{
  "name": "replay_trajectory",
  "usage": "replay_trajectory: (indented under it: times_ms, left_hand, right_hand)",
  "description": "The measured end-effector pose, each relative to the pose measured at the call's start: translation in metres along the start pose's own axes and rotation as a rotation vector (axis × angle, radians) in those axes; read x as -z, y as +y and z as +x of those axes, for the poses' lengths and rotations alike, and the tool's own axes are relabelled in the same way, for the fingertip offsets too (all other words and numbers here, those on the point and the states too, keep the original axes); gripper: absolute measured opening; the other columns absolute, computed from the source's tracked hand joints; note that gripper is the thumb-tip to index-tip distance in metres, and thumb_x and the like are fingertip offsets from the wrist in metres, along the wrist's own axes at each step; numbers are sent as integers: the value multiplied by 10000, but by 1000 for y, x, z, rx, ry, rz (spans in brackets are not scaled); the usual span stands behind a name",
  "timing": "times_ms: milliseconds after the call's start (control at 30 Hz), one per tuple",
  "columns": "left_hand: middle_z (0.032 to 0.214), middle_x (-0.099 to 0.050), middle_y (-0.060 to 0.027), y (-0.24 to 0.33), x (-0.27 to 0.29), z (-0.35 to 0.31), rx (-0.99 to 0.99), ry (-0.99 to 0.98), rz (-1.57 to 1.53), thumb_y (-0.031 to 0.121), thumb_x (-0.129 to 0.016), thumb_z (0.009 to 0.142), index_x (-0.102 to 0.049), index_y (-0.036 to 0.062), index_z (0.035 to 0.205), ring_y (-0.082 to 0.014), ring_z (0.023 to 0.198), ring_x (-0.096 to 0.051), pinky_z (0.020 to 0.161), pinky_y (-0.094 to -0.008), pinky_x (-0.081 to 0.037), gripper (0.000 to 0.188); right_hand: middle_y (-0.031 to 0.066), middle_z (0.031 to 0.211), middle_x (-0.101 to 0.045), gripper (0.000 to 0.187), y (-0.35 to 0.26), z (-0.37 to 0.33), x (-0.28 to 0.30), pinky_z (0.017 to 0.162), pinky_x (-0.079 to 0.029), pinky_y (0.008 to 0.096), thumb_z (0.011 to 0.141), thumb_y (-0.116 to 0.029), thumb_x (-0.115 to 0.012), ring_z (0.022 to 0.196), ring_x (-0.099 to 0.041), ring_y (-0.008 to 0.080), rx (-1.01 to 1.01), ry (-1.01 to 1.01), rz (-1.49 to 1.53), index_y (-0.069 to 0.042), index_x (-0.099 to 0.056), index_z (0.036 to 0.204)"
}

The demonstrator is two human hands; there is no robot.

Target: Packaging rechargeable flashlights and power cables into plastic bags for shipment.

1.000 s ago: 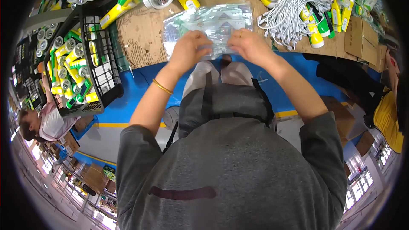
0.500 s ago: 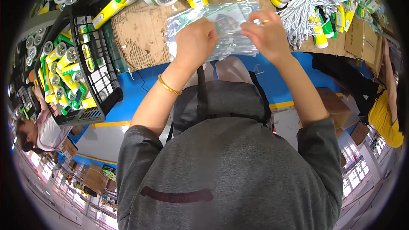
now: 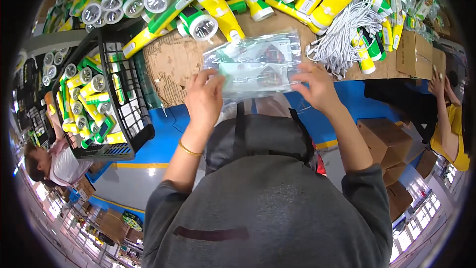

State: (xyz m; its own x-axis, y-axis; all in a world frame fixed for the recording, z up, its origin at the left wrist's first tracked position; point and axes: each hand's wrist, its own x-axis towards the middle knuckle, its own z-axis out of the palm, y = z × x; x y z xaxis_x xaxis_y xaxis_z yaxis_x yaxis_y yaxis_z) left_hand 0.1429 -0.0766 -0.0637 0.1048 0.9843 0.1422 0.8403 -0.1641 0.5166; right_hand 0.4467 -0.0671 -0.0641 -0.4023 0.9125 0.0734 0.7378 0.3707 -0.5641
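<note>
One left hand (image 3: 204,98) and one right hand (image 3: 317,87) touch opposite sides of the clear plastic bags (image 3: 255,64) at the cardboard sheet's (image 3: 171,62) near edge; whether either pinches them cannot be told; flashlights (image 3: 223,16) lie beyond, white cables (image 3: 339,44) rightward

Stack of plastic bags (image 3: 255,64) lies at the near edge of the surface (image 3: 168,62), between left hand (image 3: 203,97) and right hand (image 3: 317,87); I note flashlights (image 3: 220,14) heaped behind, a cable bundle (image 3: 334,44) right, a carton (image 3: 414,53) farther right, and a basket (image 3: 106,155) holding more flashlights (image 3: 94,87) left.
</note>
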Motion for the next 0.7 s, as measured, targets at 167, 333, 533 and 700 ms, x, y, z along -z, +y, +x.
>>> replay_trajectory:
  times_ms: [167,333,533,700]
  left_hand:
    - [1088,-661,-107,-3,-10,-21,57,-78,-94,33,-753,758,-714,41,965,-241,915,-635,752,-347,-546,211]
    - [1086,-651,-117,10,-12,-15,249,-26,-680,-107,-569,858,-611,-25,904,-161,892,-658,620,-252,-574,103]
    - [1142,-648,-183,-7,-11,-7,85,-231,-369,-99,-547,768,-651,22,1120,-361,1004,-641,875,-384,-529,387]
    - [1284,-588,-179,-16,-6,11,73,-327,-623,87,-730,780,-510,-28,1326,-322,1184,-573,1020,-396,-449,599]
  right_hand:
    - [178,1039,-663,325,-49,131,-42,839,-491,411,841,-222,-704,980,-624,353,-103,229,210,-17,-645,1086]
    - [191,999,-674,334,-32,184,-81,742,-507,380,859,-174,-677,878,-667,285,-390,-73,347,25,-573,1106]
    - [162,1080,-656,407,-74,121,-3,835,-526,339,814,-65,-719,981,-657,202,-33,384,547,18,-532,1166]
    - [185,1120,-610,419,-93,67,-10,916,-488,420,777,-56,-660,1096,-591,347,280,-148,512,-25,-552,1180]
